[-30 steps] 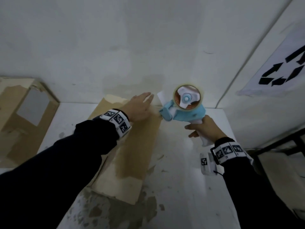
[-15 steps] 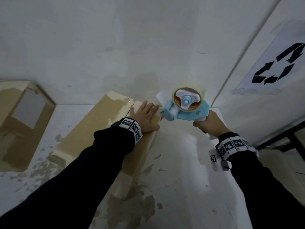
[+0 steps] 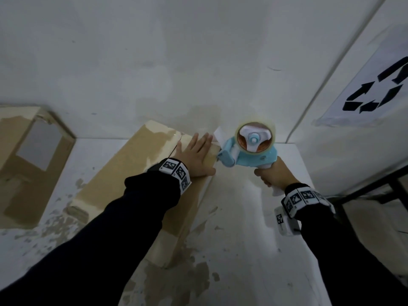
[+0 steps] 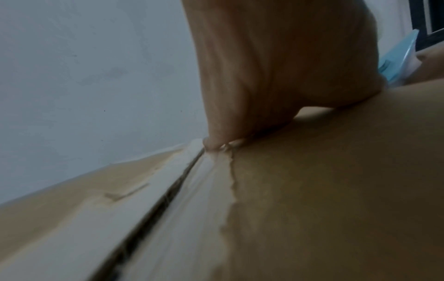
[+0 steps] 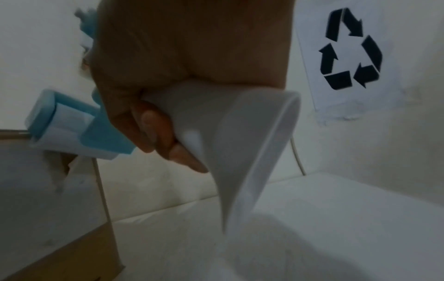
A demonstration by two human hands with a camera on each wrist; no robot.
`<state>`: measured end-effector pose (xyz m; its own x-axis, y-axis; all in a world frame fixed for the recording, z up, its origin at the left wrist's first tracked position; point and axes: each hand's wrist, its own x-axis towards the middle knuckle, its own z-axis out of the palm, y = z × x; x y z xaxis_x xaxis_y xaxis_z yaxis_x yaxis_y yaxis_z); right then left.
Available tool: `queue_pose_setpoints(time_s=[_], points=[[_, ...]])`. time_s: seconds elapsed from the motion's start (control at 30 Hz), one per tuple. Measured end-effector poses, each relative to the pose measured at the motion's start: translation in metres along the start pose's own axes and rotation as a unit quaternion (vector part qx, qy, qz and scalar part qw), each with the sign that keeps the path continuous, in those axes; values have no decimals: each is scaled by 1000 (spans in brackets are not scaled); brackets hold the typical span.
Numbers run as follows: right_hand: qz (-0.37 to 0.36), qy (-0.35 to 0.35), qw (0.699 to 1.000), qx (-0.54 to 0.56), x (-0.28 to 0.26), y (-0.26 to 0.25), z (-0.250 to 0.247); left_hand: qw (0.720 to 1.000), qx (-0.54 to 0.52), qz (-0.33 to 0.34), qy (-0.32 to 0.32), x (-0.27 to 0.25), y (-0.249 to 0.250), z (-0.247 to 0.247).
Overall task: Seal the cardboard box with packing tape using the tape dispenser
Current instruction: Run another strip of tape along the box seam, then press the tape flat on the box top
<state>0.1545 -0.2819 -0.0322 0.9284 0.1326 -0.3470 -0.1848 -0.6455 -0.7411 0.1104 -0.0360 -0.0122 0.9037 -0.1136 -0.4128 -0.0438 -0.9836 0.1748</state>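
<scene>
A white tabletop (image 3: pixel 242 217), its coating scuffed and peeled in brown patches, is set into a corner of whitewashed walls (image 3: pixel 176 62). A recycling sign (image 3: pixel 375 91) is pasted on the right-hand wall. A second carton (image 3: pixel 28 160) is seen at the far left, well apart. The cardboard box (image 3: pixel 132 173) lies slantwise on the table, its far end near the back wall and its right edge bordered by bare tabletop. The left hand (image 3: pixel 195 154) is laid flat on the box top beside the flap seam (image 4: pixel 168 195), fingers straight and together. The blue tape dispenser (image 3: pixel 249 151) is gripped by its white handle in the right hand (image 3: pixel 273 175), fingers wrapped round it, and its roller end is held against the box's far right corner.
</scene>
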Motion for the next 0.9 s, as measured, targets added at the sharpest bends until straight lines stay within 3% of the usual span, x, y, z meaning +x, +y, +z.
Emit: queue_pose_setpoints(time_s=[0.23, 0.47, 0.7, 0.9], points=[[81, -35, 974, 210, -20, 17, 35, 1000, -4, -1, 8, 0, 0, 1], [77, -1, 986, 149, -49, 46, 35, 1000, -2, -9, 29, -1, 1, 2], [159, -13, 953, 258, -51, 46, 34, 997, 14, -16, 78, -5, 2, 0], [225, -33, 925, 305, -28, 42, 63, 992, 24, -83, 88, -15, -10, 4]])
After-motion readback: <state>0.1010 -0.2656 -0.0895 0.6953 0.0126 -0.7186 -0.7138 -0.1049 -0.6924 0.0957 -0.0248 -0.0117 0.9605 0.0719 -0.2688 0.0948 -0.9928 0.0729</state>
